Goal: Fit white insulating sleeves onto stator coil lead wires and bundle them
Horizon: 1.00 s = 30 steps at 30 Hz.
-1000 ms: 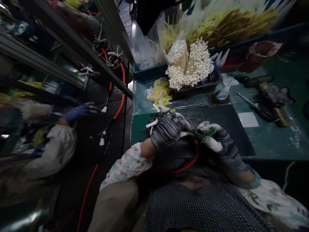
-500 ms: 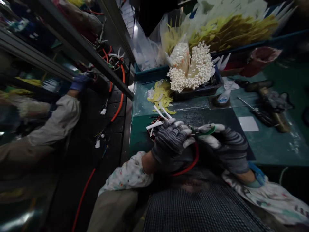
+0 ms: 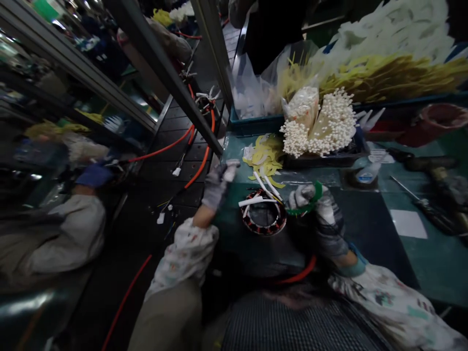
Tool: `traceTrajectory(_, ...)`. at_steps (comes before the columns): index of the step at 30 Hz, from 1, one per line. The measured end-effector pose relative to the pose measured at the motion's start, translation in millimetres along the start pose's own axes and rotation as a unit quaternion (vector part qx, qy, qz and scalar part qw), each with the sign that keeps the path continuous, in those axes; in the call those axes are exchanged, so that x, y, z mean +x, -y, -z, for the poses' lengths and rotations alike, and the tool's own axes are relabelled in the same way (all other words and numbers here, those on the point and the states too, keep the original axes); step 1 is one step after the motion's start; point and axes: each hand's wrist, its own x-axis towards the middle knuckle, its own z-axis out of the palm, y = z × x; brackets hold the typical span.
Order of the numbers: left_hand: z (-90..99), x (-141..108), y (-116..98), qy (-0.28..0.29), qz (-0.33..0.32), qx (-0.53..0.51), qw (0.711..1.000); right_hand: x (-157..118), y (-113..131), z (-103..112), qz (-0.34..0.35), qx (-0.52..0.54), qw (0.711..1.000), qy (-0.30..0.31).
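Note:
A round motor stator with copper windings and white sleeves sticking out lies on the green bench in front of me. My right hand, in a grey striped glove, rests at the stator's right edge and holds a green-handled tool. My left hand, gloved the same way, is lifted away to the left of the stator, near the bench's left edge; it is blurred and I cannot tell whether it holds anything.
Yellow paper strips lie behind the stator. A tray with bundles of white sleeves stands further back, a small bottle and screwdrivers to the right. A person's blue-gloved hand works at the left by orange cables.
My left hand let go of the stator and swung up and left. The stator now lies uncovered on the bench. My view tilted upward. The person at left lowered an arm.

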Motion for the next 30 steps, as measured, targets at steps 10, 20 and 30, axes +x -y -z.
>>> traceTrajectory(10,-78.5,115,59,0.145,0.193,0.155,0.958,-19,-17,-3,0.129,-0.020,0.991,0.014)
traceTrajectory(20,-79.6,105,56,0.139,0.191,0.137,0.962,-14,-12,-3,0.155,-0.051,0.985,0.058)
traceTrajectory(30,-89.2,111,42,0.112,0.165,0.127,0.972,-13,-11,-1,0.159,-0.051,0.984,0.068)
